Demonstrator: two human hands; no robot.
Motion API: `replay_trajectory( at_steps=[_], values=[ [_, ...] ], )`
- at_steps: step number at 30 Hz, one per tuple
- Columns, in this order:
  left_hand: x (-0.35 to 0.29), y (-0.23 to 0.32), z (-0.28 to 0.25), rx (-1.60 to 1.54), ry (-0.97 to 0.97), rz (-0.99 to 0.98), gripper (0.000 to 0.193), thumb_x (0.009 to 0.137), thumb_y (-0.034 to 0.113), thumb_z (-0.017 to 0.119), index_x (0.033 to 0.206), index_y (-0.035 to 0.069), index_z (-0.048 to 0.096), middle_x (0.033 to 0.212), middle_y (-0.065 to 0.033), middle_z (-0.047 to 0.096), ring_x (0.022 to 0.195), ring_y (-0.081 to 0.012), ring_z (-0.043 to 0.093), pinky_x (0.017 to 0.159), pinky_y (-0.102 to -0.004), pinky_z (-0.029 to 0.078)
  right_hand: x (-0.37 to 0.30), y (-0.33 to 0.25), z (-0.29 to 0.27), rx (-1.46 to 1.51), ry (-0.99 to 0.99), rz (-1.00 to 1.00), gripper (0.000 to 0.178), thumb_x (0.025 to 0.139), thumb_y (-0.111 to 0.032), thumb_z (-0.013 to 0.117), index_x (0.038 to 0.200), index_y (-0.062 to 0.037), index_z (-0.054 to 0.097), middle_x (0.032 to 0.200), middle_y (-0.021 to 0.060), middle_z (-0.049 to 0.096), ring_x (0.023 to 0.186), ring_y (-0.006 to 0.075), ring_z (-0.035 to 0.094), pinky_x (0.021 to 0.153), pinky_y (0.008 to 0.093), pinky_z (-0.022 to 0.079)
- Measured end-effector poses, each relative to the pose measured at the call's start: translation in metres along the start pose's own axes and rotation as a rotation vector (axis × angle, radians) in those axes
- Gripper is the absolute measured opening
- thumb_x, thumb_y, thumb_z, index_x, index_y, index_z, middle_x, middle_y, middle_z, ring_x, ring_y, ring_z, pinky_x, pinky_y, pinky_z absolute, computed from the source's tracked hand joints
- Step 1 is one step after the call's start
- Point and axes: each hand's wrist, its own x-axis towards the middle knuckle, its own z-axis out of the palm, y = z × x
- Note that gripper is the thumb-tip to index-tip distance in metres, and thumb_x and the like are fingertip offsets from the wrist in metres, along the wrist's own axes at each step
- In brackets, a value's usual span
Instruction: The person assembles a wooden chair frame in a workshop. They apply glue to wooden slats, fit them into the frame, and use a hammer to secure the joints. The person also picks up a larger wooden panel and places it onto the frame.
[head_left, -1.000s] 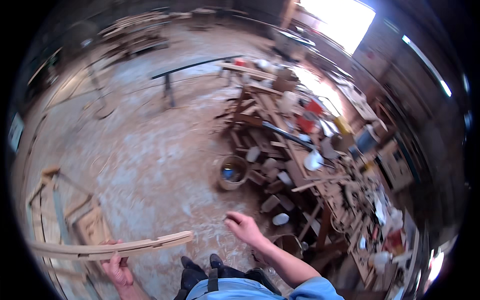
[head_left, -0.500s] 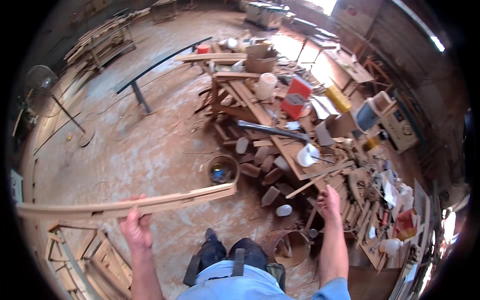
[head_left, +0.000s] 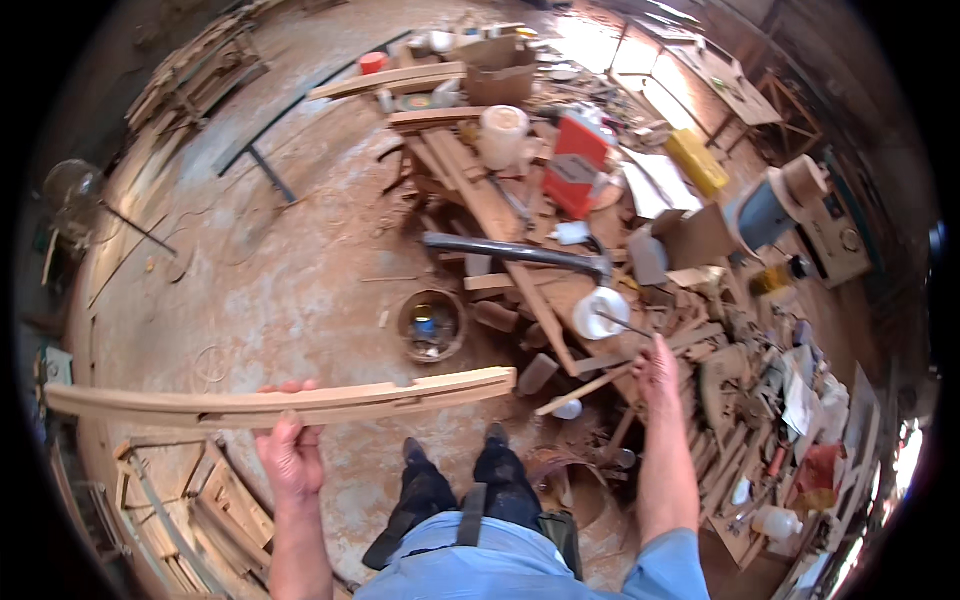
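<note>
My left hand (head_left: 292,455) is closed around a long pale wooden rail (head_left: 350,402) with notches cut in it, held roughly level above the floor. To the right, a white plastic tub (head_left: 601,313) stands on the cluttered workbench (head_left: 545,325). A thin dark stick (head_left: 628,325) leans out of it, and its lower end is hidden inside. The fingers of my right hand (head_left: 657,375) are pinched together at the stick's free end. Just behind the tub lies a hammer (head_left: 515,250) with a long dark handle. A slim wooden strip (head_left: 590,388) lies close by my right hand.
Wood offcuts, a red can (head_left: 575,165), a white bucket (head_left: 503,137) and a yellow container (head_left: 697,162) crowd the bench. A round bin (head_left: 432,325) stands on the floor ahead. Wooden frames (head_left: 190,490) lie at lower left, and a fan (head_left: 75,190) stands far left.
My right hand has moved forward to the end of the stick in the white tub. The wooden rail in my left hand has shifted right, and the view has come closer to the bench.
</note>
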Motion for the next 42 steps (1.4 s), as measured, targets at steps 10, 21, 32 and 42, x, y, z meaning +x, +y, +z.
replay_trajectory(
  at_steps=[10, 21, 32, 42],
  values=[
    [-0.013, -0.017, 0.042, 0.047, -0.022, 0.052, 0.045, 0.084, 0.002, 0.062, 0.125, 0.008, 0.043, 0.117, -0.013, 0.057, 0.111, -0.0302, 0.06, 0.077, -0.0359, 0.061, 0.001, -0.015, 0.022, -0.038, -0.161, -0.045, 0.019, 0.094, -0.029, 0.058, 0.101, -0.0107, 0.057, 0.072, 0.0015, 0.057, 0.049, 0.0109, 0.053, 0.039, 0.0244, 0.041],
    [-0.006, -0.016, 0.052, 0.063, 0.147, 0.037, 0.043, 0.086, 0.004, 0.064, 0.122, 0.006, 0.039, 0.111, -0.0124, 0.057, 0.103, -0.0262, 0.063, 0.075, -0.0436, 0.062, -0.016, -0.045, 0.055, -0.496, -0.253, -0.408, 0.026, 0.096, -0.023, 0.055, 0.109, -0.0021, 0.062, 0.076, 0.0021, 0.062, 0.056, 0.0064, 0.053, 0.045, 0.0194, 0.041],
    [-0.013, -0.019, 0.045, 0.042, 0.048, 0.067, 0.044, 0.085, 0.002, 0.06, 0.124, 0.008, 0.04, 0.114, -0.0118, 0.058, 0.11, -0.029, 0.06, 0.079, -0.0426, 0.061, 0.01, -0.061, 0.036, -0.235, -0.129, -0.185, 0.028, 0.097, -0.035, 0.052, 0.091, -0.008, 0.052, 0.068, 0.0057, 0.061, 0.049, 0.0136, 0.057, 0.036, 0.0241, 0.041],
    [-0.019, -0.028, 0.038, 0.025, -0.212, 0.107, 0.049, 0.081, -0.001, 0.062, 0.124, 0.014, 0.044, 0.116, -0.0091, 0.057, 0.118, -0.0281, 0.055, 0.091, -0.0383, 0.053, 0.011, -0.069, 0.015, -0.16, -0.127, 0.003, 0.031, 0.095, -0.043, 0.054, 0.093, -0.0122, 0.053, 0.063, 0.0028, 0.059, 0.046, 0.0133, 0.053, 0.036, 0.0245, 0.038]
  ],
)
